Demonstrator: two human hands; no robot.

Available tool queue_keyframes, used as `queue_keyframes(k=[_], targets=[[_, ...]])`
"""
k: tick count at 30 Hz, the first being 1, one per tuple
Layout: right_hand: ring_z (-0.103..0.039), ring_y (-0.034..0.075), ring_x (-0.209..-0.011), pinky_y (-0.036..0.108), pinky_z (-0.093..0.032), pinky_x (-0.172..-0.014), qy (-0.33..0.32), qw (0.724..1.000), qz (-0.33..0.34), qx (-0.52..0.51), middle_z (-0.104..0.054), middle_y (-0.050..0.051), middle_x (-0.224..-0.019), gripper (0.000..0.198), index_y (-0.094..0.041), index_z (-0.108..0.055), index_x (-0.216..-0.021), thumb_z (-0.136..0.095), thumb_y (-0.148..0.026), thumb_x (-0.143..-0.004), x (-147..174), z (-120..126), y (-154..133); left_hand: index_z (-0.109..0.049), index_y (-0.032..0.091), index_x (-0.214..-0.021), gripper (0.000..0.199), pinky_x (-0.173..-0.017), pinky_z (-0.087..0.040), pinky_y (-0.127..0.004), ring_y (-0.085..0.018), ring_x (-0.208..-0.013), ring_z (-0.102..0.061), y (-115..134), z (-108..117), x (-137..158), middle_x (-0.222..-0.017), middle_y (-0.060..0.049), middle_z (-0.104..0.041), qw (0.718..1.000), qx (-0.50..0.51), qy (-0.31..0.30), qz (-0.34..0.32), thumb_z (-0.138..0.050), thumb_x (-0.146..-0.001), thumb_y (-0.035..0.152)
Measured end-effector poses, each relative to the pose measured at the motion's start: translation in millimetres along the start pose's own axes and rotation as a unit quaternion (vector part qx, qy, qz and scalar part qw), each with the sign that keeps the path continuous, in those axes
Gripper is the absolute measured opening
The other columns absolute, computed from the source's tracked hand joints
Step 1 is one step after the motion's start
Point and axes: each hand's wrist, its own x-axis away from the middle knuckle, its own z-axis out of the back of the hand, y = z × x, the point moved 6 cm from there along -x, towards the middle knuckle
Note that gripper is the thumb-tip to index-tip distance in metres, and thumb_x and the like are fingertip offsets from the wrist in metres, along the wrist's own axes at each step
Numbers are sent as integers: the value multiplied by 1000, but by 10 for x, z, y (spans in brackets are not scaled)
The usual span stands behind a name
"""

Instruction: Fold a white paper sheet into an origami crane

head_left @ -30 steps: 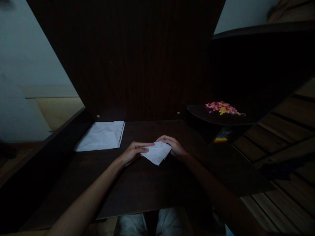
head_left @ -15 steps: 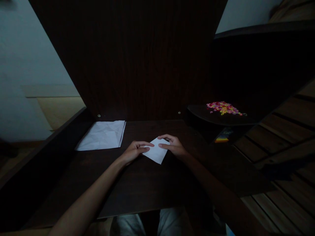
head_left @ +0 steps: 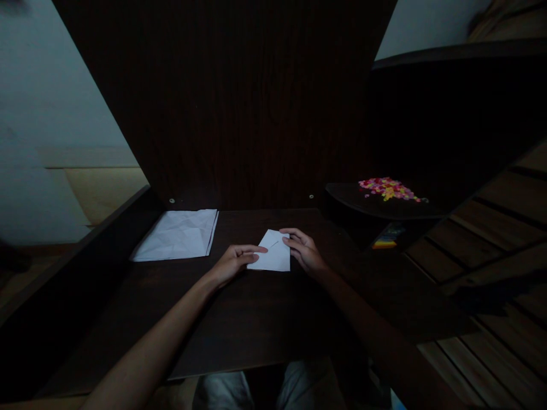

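Observation:
A small folded piece of white paper (head_left: 273, 257) is held between my two hands, just above or on the dark desk (head_left: 239, 324). My left hand (head_left: 233, 263) grips its left corner, thumb and forefinger lying on the upper face. At the upper right edge, my right hand (head_left: 305, 249) pinches the paper between thumb and fingers. A short dark crease or slit line runs across the middle of the sheet. The fingers beneath the paper are hidden.
A stack of creased white paper sheets (head_left: 177, 234) lies at the desk's back left. On a curved shelf (head_left: 346, 196) to the right sits a pile of small pink, red and yellow pieces (head_left: 387, 188). A dark side panel (head_left: 85, 267) borders the left.
The small paper has turned, its lower corner swinging right so its bottom edge lies nearly level. My right hand has shifted slightly right and up; my left hand has barely moved.

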Motion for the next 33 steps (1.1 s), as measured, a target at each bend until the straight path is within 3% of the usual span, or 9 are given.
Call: queue_keyframes(k=[4, 10, 14, 19, 23, 28, 33], targets=[[-60, 21, -87, 33, -49, -73, -18, 997, -18, -70, -64, 5, -97, 29, -22, -64, -93, -69, -32, -66, -1, -30, -36, -66, 13, -107, 47, -78, -44, -28, -18, -85, -63, 33, 28, -9, -96, -8, -70, 999, 29, 26, -24, -76, -65, 29], [-61, 21, -90, 36, -50, -76, -40, 996, -13, -82, -64, 6, -105, 29, -23, -63, -96, -64, -27, -67, -6, -53, -31, -63, 12, -109, 54, -85, -45, -34, -23, -95, -63, 69, 68, -19, -98, -11, -70, 995, 50, 62, -56, -79, -60, 29], [-62, 20, -94, 39, -50, -84, -72, 995, -7, -67, -63, 5, -108, 41, -25, -62, -100, -69, -17, -61, 12, -103, -2, -65, 12, -106, 53, -84, -46, -33, -23, -93, -64, 84, 91, -13, -96, -11, -71, 994, 50, 80, -61, -80, -57, 27], [-63, 19, -89, 38, -51, -83, -91, 994, 5, -61, -64, 5, -109, 60, -28, -56, -113, -73, -13, -58, 14, -117, 9, -67, 13, -103, 50, -81, -45, -30, -21, -90, -64, 98, 94, -1, -99, -10, -70, 994, 23, 92, -51, -80, -56, 26], [-61, 20, -99, 36, -46, -90, -92, 995, 10, -27, -65, 5, -106, 44, -23, -65, -99, -74, -13, -57, 8, -95, 20, -69, 13, -100, 45, -78, -45, -28, -20, -86, -64, 116, 76, 14, -93, -8, -71, 994, -28, 99, -41, -78, -60, 31], [-62, 18, -92, 33, -46, -87, -140, 990, -20, -12, -68, 4, -95, 34, -19, -67, -93, -75, -16, -59, 43, -136, 72, -70, 12, -94, 38, -75, -46, -28, -20, -83, -64, 118, 59, 13, -90, -8, -71, 993, -51, 94, -46, -76, -63, 34], [-63, 16, -84, 31, -48, -82, -163, 986, -25, -12, -67, 3, -85, 26, -17, -69, -86, -77, -21, -62, 67, -171, 84, -61, 13, -109, 54, -72, -51, -35, -21, -72, -67, 76, -9, -2, -93, -9, -71, 999, 4, 35, -40, -78, -61, 29]])
